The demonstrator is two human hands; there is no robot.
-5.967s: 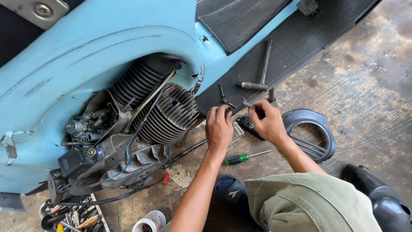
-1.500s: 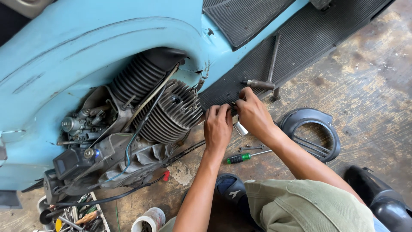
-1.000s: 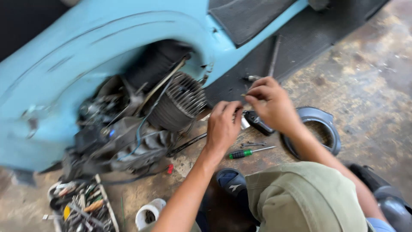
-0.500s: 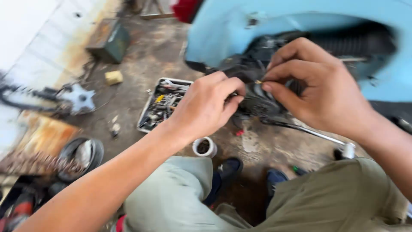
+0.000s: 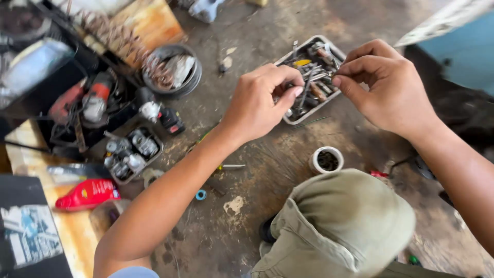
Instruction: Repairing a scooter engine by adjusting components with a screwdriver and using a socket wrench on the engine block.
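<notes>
Over a stained concrete workshop floor [image 5: 267, 170], two bare hands hover above one rectangular metal tray of mixed small tools and bits [image 5: 329, 51], which sits at about 1 o'clock from frame centre. Left hand [image 5: 257, 105] is curled, thumb and forefinger pinched together at the tray's near-left edge; what it pinches is too small to tell. Right hand [image 5: 388, 87] is also curled, fingertips pinched on one thin metal piece right over the tray's right side; its kind can't be made out. The hands are near each other, not touching.

One small round white cup with dark contents [image 5: 326, 160] stands at 5 o'clock from the tray, well below the right hand. One second, smaller metal tray of sockets [image 5: 133, 152] lies at 9 o'clock. One red plastic bottle [image 5: 87, 193] lies on its side at 8 o'clock, just beside the socket tray. One round dark metal pan [image 5: 172, 69] sits at 10 o'clock. One red power tool [image 5: 85, 98] rests at far left. One small blue ring [image 5: 200, 194] lies on the floor under the left forearm. One olive-trousered knee [image 5: 345, 226] fills 5 o'clock.
</notes>
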